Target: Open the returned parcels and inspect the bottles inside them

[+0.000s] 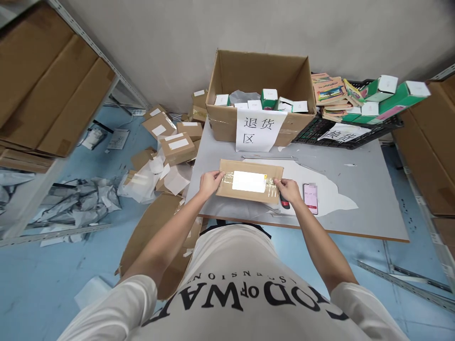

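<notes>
Here we look down from head height at our own two hands, which grip a flat cardboard parcel (250,181) by its short ends, just above the near edge of a grey tabletop (373,199). Our left hand (210,182) closes its fingers around the left end; our right hand (288,191) closes around the right end. A white label sits on the parcel's top face, and clear tape runs across it toward both hands.

Just right of our right hand lies a phone (310,198), screen lit, on a white sheet. Partly hidden under the right hand is a small red and dark tool (285,203); we cannot tell what kind it is.

Beyond both hands stands an open cardboard box (259,90) with a paper sign hung on its front and small green and white cartons inside. Further right of it, a black crate (350,132) holds booklets and more green cartons.

To the left of our left hand, off the tabletop's edge, sealed parcels (174,144) and torn wrapping lie heaped on the floor.

The risks, as we judge them: the grip is at the fingertips only, so the parcel could slip and slide off the near edge. Setting it down to the right could knock the phone. The tool lies close under the right hand, and a careless reach could nick a finger if it is a blade.
</notes>
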`<state>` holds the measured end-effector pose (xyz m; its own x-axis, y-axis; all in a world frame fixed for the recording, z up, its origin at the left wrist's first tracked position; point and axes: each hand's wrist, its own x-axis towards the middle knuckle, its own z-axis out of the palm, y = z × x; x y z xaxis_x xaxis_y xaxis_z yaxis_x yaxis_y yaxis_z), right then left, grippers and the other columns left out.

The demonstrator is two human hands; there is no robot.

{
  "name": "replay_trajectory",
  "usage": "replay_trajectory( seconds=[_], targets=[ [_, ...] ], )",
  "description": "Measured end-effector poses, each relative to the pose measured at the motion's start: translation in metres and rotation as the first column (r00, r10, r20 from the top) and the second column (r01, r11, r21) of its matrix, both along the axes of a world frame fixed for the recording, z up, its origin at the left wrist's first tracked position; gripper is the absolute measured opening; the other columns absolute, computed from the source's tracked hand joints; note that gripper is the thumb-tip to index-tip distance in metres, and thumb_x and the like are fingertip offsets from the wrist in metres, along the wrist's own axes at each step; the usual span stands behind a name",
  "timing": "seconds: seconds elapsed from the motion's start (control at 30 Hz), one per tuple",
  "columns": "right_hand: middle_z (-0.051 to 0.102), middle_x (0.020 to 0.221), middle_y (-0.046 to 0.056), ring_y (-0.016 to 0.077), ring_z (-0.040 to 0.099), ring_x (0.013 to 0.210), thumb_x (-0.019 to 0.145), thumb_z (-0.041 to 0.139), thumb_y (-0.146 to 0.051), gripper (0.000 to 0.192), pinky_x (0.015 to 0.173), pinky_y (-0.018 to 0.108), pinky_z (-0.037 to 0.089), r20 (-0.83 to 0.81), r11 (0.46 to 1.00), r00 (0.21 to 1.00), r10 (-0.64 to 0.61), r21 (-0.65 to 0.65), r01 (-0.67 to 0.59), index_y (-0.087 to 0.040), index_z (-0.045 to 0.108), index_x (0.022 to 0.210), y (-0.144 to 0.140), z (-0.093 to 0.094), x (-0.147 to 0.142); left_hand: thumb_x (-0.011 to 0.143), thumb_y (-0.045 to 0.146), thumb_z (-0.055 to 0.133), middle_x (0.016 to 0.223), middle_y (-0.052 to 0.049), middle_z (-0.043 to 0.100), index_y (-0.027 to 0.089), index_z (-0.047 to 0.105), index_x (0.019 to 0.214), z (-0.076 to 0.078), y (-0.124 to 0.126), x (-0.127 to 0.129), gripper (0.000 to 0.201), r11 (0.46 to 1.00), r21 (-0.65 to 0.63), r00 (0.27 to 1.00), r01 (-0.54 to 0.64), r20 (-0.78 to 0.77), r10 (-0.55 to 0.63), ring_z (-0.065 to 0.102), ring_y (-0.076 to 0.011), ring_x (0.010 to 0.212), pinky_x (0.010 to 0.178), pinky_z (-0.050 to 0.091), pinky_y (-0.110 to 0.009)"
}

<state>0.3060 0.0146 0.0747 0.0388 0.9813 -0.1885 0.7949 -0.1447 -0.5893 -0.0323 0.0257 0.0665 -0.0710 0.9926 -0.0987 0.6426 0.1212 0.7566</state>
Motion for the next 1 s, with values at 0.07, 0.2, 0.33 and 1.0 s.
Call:
replay_trajectory(
  seconds=[0.07, 0.2, 0.33, 1.0],
  targets=[
    [0.056, 0.051, 0.003, 0.0142, 0.046, 0.052, 0.08, 0.037, -0.073, 0.064, 0.052, 0.026, 0.031, 0.0, 1.0, 1.0, 0.002, -0.026, -0.002, -0.019, 0.058, 0.055, 0.006, -0.001, 0.0, 0.081, 0.049, 0.056, 0.08, -0.008, 0.073, 0.015, 0.075, 0.092, -0.002, 0.007, 0.002, 0.041, 0.999, -0.02, 0.999, -0.032, -0.009, 0.032, 0.064, -0.0221, 0.075, 0.065, 0.041, -0.027],
    [0.055, 0.051, 0.002, 0.0134, 0.045, 0.052, 0.079, 0.037, -0.075, 0.065, 0.052, 0.025, 0.03, -0.016, 0.998, 1.0, -0.008, -0.068, 0.007, -0.018, 0.056, 0.052, 0.015, -0.009, 0.002, 0.08, 0.051, 0.058, 0.082, -0.009, 0.074, 0.015, 0.075, 0.091, -0.01, 0.019, 0.006, 0.042, 0.995, -0.077, 0.998, -0.057, -0.03, 0.055, 0.065, -0.0237, 0.076, 0.066, 0.042, -0.028],
    [0.056, 0.051, 0.002, 0.0133, 0.047, 0.052, 0.076, 0.04, -0.077, 0.066, 0.052, 0.025, 0.032, -0.067, 0.994, 0.996, -0.052, -0.103, 0.045, -0.018, 0.059, 0.053, 0.025, -0.017, 0.005, 0.078, 0.058, 0.057, 0.078, -0.008, 0.074, 0.016, 0.076, 0.09, -0.016, 0.03, 0.008, 0.048, 0.991, -0.108, 0.996, -0.072, -0.061, 0.066, 0.064, -0.0223, 0.073, 0.063, 0.04, -0.027],
    [0.072, 0.087, 0.013, 0.0204, 0.066, 0.071, 0.087, 0.035, -0.06, 0.06, 0.073, 0.031, 0.048, -0.288, 0.961, 0.918, -0.274, -0.123, 0.249, -0.012, 0.069, 0.092, 0.02, -0.057, 0.04, 0.086, 0.049, 0.052, 0.107, -0.015, 0.07, 0.011, 0.061, 0.122, -0.011, 0.018, 0.009, 0.053, 0.993, -0.092, 0.995, -0.07, -0.084, 0.062, 0.064, -0.0279, 0.102, 0.088, 0.045, -0.034]
  ],
)
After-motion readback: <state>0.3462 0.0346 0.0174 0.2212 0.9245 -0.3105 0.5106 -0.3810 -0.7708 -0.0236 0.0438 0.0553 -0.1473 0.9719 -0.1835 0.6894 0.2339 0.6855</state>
